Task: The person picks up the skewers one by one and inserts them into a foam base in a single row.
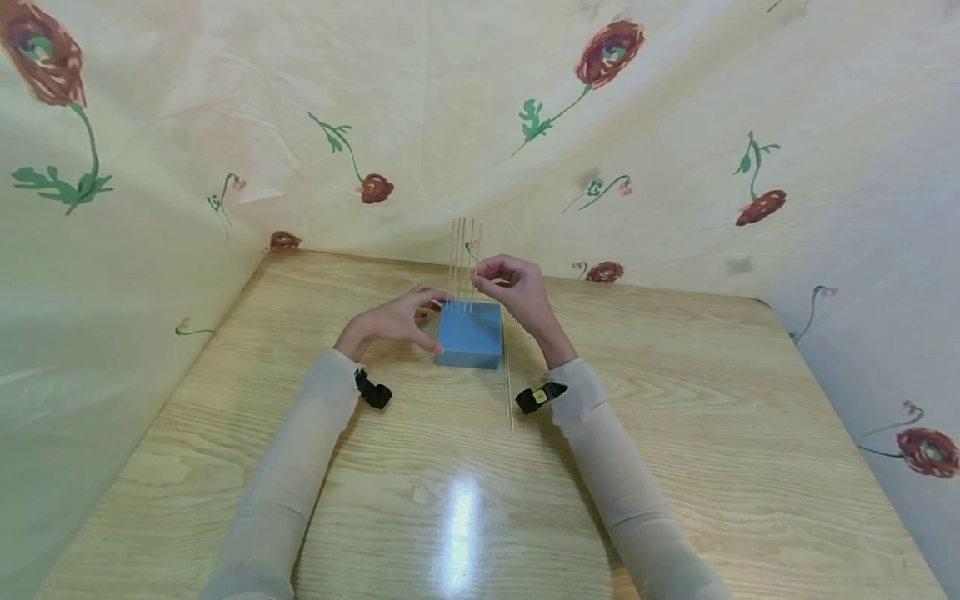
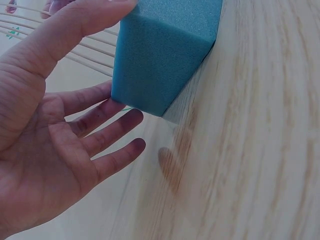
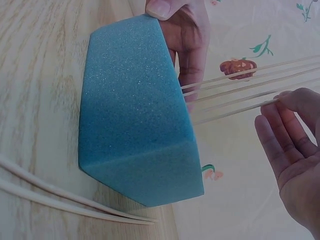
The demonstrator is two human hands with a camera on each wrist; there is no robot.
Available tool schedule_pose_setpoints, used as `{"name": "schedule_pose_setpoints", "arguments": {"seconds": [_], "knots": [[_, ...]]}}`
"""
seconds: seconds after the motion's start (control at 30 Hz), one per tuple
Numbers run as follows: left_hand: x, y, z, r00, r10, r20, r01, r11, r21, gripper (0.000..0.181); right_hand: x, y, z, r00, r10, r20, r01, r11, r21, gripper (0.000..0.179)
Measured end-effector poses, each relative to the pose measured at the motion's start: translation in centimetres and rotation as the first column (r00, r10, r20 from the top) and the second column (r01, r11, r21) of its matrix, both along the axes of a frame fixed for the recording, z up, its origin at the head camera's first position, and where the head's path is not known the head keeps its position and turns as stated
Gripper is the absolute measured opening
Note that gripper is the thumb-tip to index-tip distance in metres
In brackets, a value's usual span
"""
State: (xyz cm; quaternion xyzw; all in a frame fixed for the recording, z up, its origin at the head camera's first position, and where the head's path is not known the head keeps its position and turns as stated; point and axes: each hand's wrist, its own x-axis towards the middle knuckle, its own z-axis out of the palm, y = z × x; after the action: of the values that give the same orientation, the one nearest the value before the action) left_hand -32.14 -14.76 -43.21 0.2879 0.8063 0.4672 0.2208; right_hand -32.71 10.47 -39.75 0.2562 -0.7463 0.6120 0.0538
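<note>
A blue foam block (image 1: 470, 335) sits on the table with several thin wooden skewers (image 1: 462, 254) standing upright in a row along its far side. My left hand (image 1: 390, 321) holds the block at its left end, thumb on the near edge and index finger around the far corner; the other fingers spread loosely in the left wrist view. With thumb and fingertips, my right hand (image 1: 519, 290) pinches the rightmost skewer (image 3: 234, 114) above the block. That skewer's lower end meets the foam's top; how deep it goes is hidden.
A few loose skewers (image 1: 508, 392) lie on the wooden table (image 1: 720, 417) along the block's right side. Behind the table and at its sides hangs a pale sheet (image 1: 465, 125) with printed flowers.
</note>
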Motion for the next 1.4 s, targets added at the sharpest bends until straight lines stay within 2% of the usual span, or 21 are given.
{"name": "schedule_pose_setpoints", "arguments": {"seconds": [0.23, 0.47, 0.7, 1.0, 1.2, 1.4], "knots": [[-0.1, 0.0, 0.0, 1.0, 0.008, 0.003, -0.008, 1.0, 0.0, 0.092, 0.0, 0.2, 0.1, 1.0, 0.013, -0.023, -0.013, 1.0, 0.004, 0.018], [0.0, -0.1, 0.2, 1.0, 0.009, 0.003, -0.009, 1.0, -0.006, 0.092, 0.0, 0.3, 0.2, 1.0, 0.008, -0.007, -0.008, 1.0, 0.013, 0.017], [0.1, -0.1, 0.1, 1.0, 0.003, -0.002, -0.003, 1.0, -0.006, 0.092, 0.3, 0.6, 0.9, 0.999, 0.017, 0.033, -0.017, 1.0, 0.014, 0.02], [0.5, -0.2, 0.2, 1.0, 0.003, 0.005, -0.003, 1.0, -0.014, 0.092, 0.8, 1.0, 1.8, 0.999, 0.027, 0.029, -0.028, 0.999, 0.037, 0.021], [0.6, -0.2, 0.2, 1.0, 0.0, 0.005, 0.0, 1.0, -0.012, 0.092, 0.3, 1.5, 1.4, 0.999, 0.037, 0.024, -0.039, 0.996, 0.083, 0.023], [0.4, -0.2, 0.1, 1.0, 0.007, 0.002, -0.007, 1.0, -0.017, 0.092, 0.2, 2.0, 1.6, 0.999, 0.029, 0.033, -0.035, 0.984, 0.174, 0.022]]}}
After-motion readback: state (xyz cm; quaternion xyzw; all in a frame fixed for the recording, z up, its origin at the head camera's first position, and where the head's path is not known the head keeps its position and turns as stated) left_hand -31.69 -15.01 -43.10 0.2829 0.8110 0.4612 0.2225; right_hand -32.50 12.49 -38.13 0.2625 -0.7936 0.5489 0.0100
